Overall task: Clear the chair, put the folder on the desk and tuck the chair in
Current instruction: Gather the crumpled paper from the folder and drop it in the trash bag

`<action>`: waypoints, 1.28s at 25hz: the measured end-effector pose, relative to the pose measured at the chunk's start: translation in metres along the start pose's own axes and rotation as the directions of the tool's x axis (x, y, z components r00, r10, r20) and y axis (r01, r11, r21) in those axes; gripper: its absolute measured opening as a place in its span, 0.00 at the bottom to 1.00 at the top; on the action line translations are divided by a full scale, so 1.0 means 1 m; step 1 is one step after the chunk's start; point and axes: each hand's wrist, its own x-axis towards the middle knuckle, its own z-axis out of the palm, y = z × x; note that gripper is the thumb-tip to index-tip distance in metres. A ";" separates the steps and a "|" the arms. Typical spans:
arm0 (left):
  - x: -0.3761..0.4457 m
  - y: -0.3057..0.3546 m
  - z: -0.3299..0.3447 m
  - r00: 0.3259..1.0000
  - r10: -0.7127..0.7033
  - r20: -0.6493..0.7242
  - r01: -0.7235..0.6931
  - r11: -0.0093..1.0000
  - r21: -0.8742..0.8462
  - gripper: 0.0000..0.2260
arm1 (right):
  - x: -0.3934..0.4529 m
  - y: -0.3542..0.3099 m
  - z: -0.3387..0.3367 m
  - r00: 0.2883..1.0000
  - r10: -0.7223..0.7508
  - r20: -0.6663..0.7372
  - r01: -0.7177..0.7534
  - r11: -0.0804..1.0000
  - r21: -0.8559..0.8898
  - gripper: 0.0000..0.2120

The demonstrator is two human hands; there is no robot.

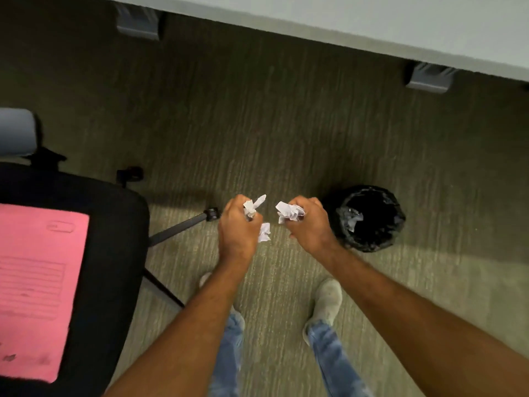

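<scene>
Crumpled paper is gripped in each fist: left hand (237, 224) clenched on a wad (253, 209), right hand (307, 222) clenched on another wad (289, 212), both held over carpet (286, 124) just left of the bin (369, 217). The pink folder (37, 290) is seen flat on the chair (111, 239) seat, well left of the bin & hands, long axis running toward the desk (372, 21) edge, approx.

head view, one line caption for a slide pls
Both hands clutch crumpled paper beside a black bin; the pink folder lies on the chair.
</scene>
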 end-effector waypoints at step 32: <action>-0.004 0.060 0.465 0.886 -0.194 0.422 0.199 0.979 0.033 0.20 | 0.109 0.385 -0.154 0.859 0.510 0.039 -0.405 0.632 0.661 0.32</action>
